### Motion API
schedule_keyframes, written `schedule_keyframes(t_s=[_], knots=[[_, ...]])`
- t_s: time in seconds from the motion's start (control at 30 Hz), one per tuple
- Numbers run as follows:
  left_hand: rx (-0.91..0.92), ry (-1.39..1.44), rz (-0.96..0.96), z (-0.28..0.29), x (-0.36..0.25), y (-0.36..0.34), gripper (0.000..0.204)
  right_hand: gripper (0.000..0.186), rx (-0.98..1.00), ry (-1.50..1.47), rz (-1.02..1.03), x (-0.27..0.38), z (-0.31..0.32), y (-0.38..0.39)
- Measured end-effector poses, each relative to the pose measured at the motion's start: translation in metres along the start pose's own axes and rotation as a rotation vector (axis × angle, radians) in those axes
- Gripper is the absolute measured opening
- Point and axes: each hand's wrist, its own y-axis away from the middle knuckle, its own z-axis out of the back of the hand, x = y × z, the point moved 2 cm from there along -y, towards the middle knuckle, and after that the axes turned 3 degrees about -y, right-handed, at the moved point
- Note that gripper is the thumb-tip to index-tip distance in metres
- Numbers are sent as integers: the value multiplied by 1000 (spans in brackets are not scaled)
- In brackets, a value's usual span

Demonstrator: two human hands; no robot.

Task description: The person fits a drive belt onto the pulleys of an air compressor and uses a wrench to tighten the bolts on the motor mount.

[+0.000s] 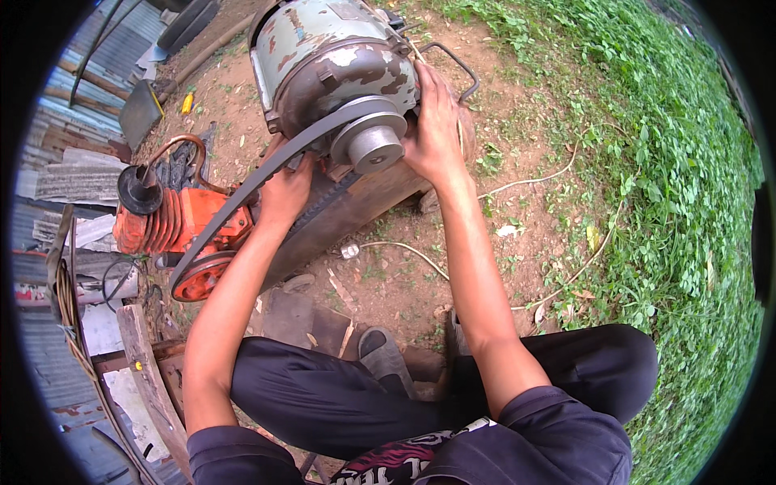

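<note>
A large electric motor (343, 77) with chipped grey-green paint sits ahead of me on a brown metal base (356, 214). A black drive belt (263, 175) runs from its silver pulley (377, 147) down to the red flywheel (200, 283) of an orange compressor pump (212, 212). My right hand (435, 133) lies against the motor's right side, its fingers stretched upward along the housing. Low on the motor's left, my left hand (287, 190) reaches in behind the belt. Its fingertips are hidden under the motor, so its grip does not show.
A pale cable (566, 174) loops over the dirt to the right, beside green plants (671, 162). On the left are corrugated metal sheets (77, 182), wooden planks (149, 380) and a black panel (141, 113). A bent metal handle (457, 65) sticks out beyond my right hand.
</note>
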Motion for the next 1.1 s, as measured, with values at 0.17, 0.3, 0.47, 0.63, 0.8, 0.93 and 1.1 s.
schedule_keyframes(t_s=[0.17,0.3,0.47,0.63,0.8,0.93,1.1], knots=[[-21,26,-23,-3,8,-1,16,64,57,108,115,-23,8,-14],[-72,47,-124,-5,13,-3,16,59,153,260,152,-18,10,-25],[-60,-3,-124,-4,10,1,17,54,323,282,192,-15,22,-40],[-28,-9,-23,-1,-2,0,18,57,378,274,170,-20,18,-43],[-37,-23,-11,2,-6,0,17,79,132,153,86,-11,10,-10],[-73,30,-97,0,-2,-5,16,91,-272,-309,165,39,5,30],[-84,23,-53,-9,14,-2,20,111,-512,-300,137,117,-22,38]])
